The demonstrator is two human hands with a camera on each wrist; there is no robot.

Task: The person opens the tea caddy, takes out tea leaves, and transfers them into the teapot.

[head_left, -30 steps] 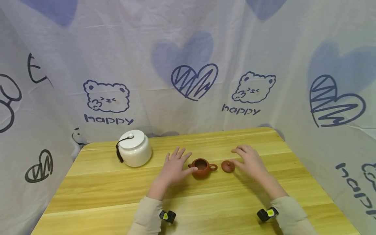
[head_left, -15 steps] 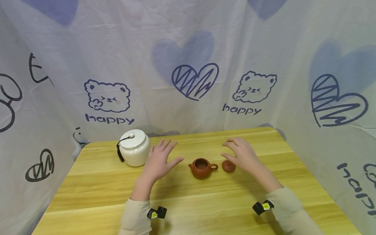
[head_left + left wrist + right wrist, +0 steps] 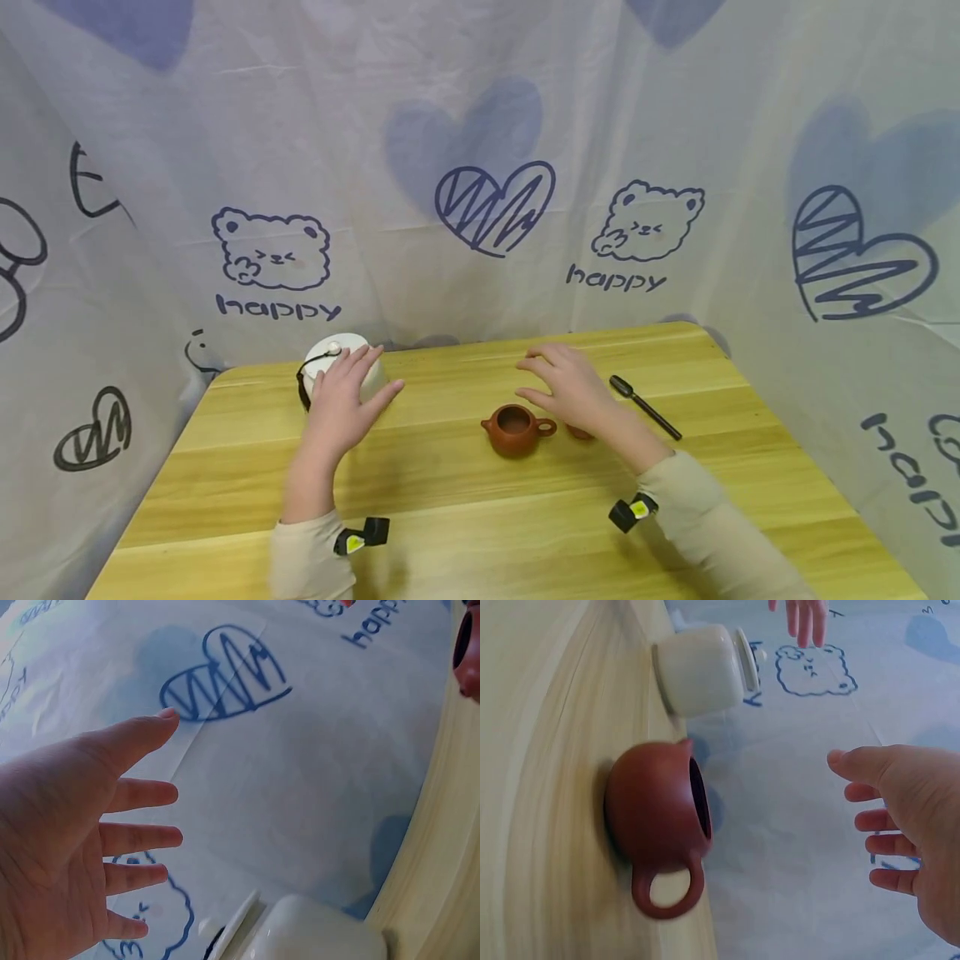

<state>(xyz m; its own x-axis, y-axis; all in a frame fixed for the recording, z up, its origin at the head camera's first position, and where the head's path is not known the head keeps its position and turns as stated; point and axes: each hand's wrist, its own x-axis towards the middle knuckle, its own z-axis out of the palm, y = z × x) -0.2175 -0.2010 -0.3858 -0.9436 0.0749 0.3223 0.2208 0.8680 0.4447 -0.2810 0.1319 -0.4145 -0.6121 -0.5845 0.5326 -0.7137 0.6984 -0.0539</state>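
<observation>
My left hand (image 3: pixel 339 417), fingers spread, hovers in front of the white lidded jar (image 3: pixel 701 671) and covers much of it in the head view. A black tassel cord hangs from the knob of the jar's lid (image 3: pixel 318 357). My right hand (image 3: pixel 572 390) is in the air above and behind the small brown clay teapot (image 3: pixel 513 432), fingers loosely bent around nothing. The teapot stands upright without its lid, its dark opening showing and its handle to the right. Its round lid (image 3: pixel 579 433) lies on the table, mostly hidden by my right wrist.
A thin black tool with a thicker end (image 3: pixel 645 407) lies on the wooden table (image 3: pixel 480 525) to the right of my right forearm. Printed white cloth (image 3: pixel 390 242) hangs behind the table and along both sides.
My left hand has moved left, away from the teapot to the jar. My right hand has moved left from beside the teapot lid, and the black tool has come into view.
</observation>
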